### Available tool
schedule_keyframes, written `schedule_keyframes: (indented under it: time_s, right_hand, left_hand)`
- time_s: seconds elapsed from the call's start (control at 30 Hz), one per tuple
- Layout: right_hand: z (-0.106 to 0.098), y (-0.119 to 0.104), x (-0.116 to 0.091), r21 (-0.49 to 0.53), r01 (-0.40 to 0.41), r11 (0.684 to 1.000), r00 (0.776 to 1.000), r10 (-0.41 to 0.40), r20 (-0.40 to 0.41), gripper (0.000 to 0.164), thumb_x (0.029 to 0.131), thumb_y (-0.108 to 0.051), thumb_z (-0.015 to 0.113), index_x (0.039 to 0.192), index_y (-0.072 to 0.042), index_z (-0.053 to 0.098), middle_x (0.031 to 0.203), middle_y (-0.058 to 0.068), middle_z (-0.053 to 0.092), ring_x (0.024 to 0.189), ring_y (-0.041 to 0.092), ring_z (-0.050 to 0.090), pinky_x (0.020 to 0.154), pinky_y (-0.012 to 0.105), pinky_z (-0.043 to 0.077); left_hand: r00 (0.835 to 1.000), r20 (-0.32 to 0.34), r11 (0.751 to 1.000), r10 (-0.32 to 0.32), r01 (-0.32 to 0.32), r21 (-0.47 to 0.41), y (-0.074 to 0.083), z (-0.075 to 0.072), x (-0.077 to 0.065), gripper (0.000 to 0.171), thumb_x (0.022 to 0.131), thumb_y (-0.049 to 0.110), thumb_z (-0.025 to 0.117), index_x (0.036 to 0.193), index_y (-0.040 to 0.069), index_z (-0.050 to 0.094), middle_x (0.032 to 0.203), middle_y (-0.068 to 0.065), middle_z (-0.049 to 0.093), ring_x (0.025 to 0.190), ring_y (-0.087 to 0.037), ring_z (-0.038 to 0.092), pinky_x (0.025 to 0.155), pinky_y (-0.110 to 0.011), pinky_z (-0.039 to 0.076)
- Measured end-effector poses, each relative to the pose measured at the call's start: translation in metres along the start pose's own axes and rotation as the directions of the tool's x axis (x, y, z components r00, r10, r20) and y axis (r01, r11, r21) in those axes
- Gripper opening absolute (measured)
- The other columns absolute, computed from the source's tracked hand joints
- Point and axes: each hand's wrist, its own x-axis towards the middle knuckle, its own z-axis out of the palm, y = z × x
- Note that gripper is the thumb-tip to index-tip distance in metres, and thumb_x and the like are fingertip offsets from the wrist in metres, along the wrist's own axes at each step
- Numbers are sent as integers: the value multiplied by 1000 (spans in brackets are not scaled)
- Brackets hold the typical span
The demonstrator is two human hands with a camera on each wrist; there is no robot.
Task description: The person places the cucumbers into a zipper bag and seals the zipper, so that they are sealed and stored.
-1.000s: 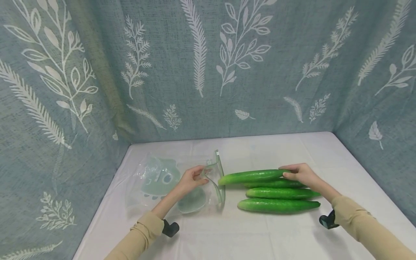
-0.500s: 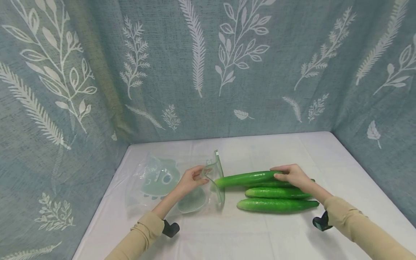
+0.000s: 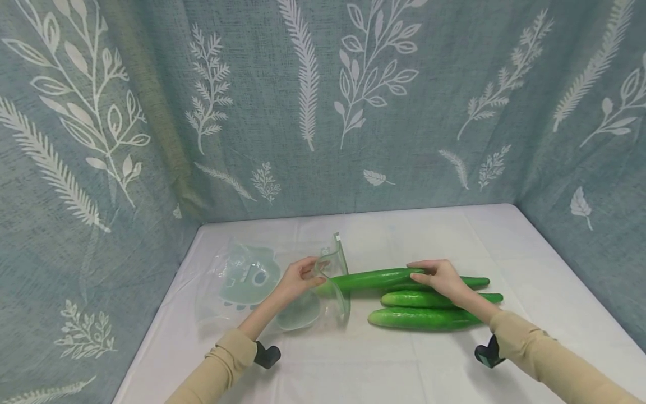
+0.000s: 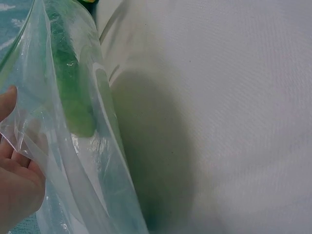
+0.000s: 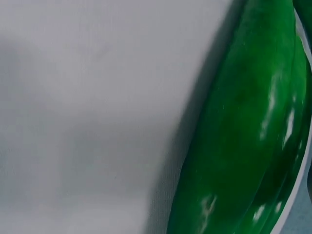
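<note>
In the head view my left hand [image 3: 298,279] pinches the mouth of a clear zip bag [image 3: 299,314] with a pale green cartoon print. The bag lies on its side, its mouth facing right. My right hand [image 3: 442,277] grips a long green cucumber [image 3: 378,279] near its right end, fingers behind and thumb in front. The cucumber's pale tip is inside the bag mouth; the left wrist view shows this cucumber [image 4: 78,107] through the film, beside my left hand [image 4: 22,187]. In the right wrist view cucumbers [image 5: 234,122] fill the right side; the right hand's grip is not visible there.
Three more cucumbers lie side by side on the white-covered table [image 3: 328,365]: a back one [image 3: 475,281] partly under the held one, a middle one [image 3: 419,299] and a front one [image 3: 424,318]. A blue-green leaf-patterned curtain [image 3: 373,112] stands behind and at both sides.
My right hand has moved left with the cucumber, and its tip has passed from the bag's mouth to inside. My left hand stays at the bag's edge.
</note>
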Motion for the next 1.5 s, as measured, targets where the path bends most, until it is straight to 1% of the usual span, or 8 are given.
schedule_keyframes:
  time_s: [0.2, 0.53, 0.73, 0.97, 1.13, 1.27, 1.37, 1.5]
  right_hand:
    - [9, -4, 2, -10, 34, 999, 999, -34, 7, 36, 88, -23, 67, 119, -4, 65, 125, 19, 63, 118, 36, 56, 92, 43, 52]
    - [20, -15, 10, -39, 92, 995, 995, -90, 51, 33, 87, -21, 67, 116, -5, 67, 121, 17, 65, 116, 36, 57, 96, 48, 50]
    - [32, -22, 13, -9, 136, 991, 988, -135, 70, 31, 85, -17, 70, 113, -5, 68, 117, 15, 67, 116, 36, 58, 97, 49, 49]
    - [47, -27, 13, 4, 166, 986, 983, -166, 78, 28, 82, -15, 72, 109, -8, 71, 113, 12, 70, 113, 32, 61, 95, 46, 50]
    - [57, -29, 12, 14, 187, 982, 978, -188, 90, 26, 81, -14, 73, 107, -8, 71, 111, 11, 70, 109, 29, 62, 92, 42, 52]
    - [66, -30, 11, 15, 234, 972, 965, -234, 116, 24, 81, -12, 73, 105, -9, 72, 108, 9, 72, 104, 26, 65, 85, 32, 53]
    - [72, -30, 11, 13, 277, 961, 953, -277, 125, 23, 80, -11, 73, 103, -10, 73, 105, 8, 72, 102, 25, 66, 84, 27, 53]
    - [80, -34, 11, 16, 308, 951, 942, -308, 135, 23, 80, -12, 74, 102, -10, 73, 105, 7, 73, 103, 25, 66, 88, 30, 54]
  left_hand:
    - [1000, -10, 1000, -12, 12, 3, 3, 1, 0, 48, 87, 6, 65, 132, -2, 50, 137, -21, 52, 128, -37, 48, 106, -44, 42]
    - [1000, 3, 1000, -7, 7, -13, 0, 0, 1, 49, 87, 7, 65, 133, -2, 49, 137, -21, 52, 128, -38, 48, 104, -42, 45]
    - [999, -30, 999, -21, 22, 30, 2, 2, 2, 47, 87, 8, 66, 131, 2, 52, 135, -18, 55, 126, -36, 51, 103, -43, 45]
    - [999, -41, 1000, -2, 3, 28, 2, 2, 2, 47, 87, 7, 66, 131, -1, 51, 133, -21, 55, 124, -38, 52, 104, -47, 44]
    - [999, -38, 1000, 0, 1, 22, 3, 2, 3, 48, 88, 9, 66, 132, 0, 50, 134, -20, 55, 126, -38, 51, 106, -50, 41]
    - [999, -42, 1000, -13, 14, 28, 4, 2, 3, 48, 88, 10, 65, 133, 2, 51, 134, -18, 56, 126, -38, 50, 106, -50, 40]
    - [998, -58, 999, -34, 36, 41, 4, 4, 4, 48, 87, 11, 66, 132, 4, 52, 133, -16, 57, 126, -37, 51, 106, -50, 41]
    - [996, -72, 997, -45, 49, 57, 4, 5, 5, 47, 86, 11, 67, 131, 6, 54, 132, -14, 59, 125, -36, 52, 106, -50, 40]
